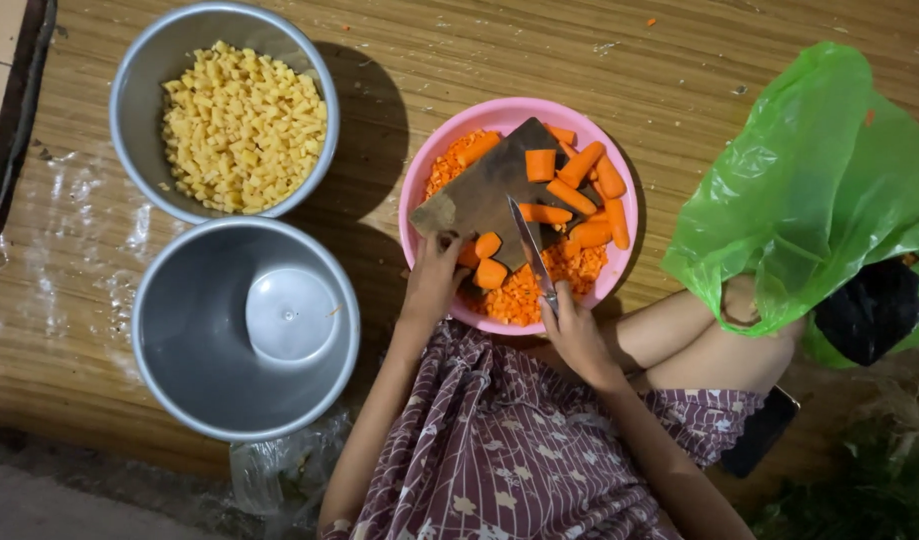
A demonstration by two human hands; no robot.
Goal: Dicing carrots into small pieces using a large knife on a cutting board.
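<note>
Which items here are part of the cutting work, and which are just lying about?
In use: left hand on carrot pieces; right hand holding knife; cutting board; pink bowl with diced carrot.

Lying about: bowl of yellow cubes; empty metal bowl; green bag; black bag.

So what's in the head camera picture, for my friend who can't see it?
A person's right hand holds a knife and the left hand steadies carrot pieces on a small board over a pink bowl of diced carrot.
</note>
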